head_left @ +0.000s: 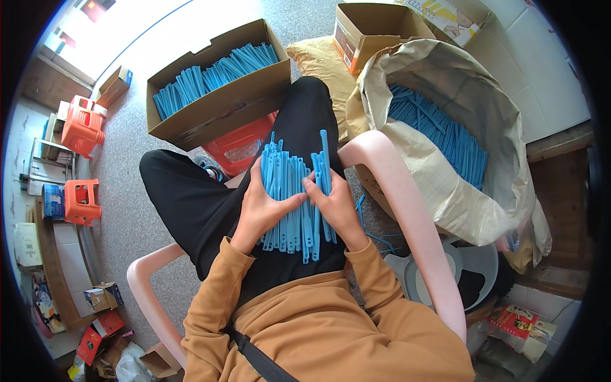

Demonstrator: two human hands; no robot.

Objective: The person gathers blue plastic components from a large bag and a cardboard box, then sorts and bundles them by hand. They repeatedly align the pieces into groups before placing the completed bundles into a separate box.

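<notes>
Over my lap, a thick bundle of blue plastic sticks [284,210] with small holes at their ends is wrapped by my left hand [264,204], its thumb across the front. A smaller bunch of the same blue sticks [323,165] is gripped by my right hand [332,198], its thumb meeting the edge of the left bundle. Both groups stand side by side, nearly parallel, with uneven ends. Beyond my knees, a cardboard box [219,118] holds rows of the same sticks. To the right, a large woven sack [439,143] gapes over a heap of loose blue sticks.
A red stool [235,149] supports the box. My pink chair's armrests [401,191] flank me. Behind the sack stand another open carton [382,28] and a tan package [321,60]. A grey tub [487,274] sits at lower right; orange stools [83,200] line the left side.
</notes>
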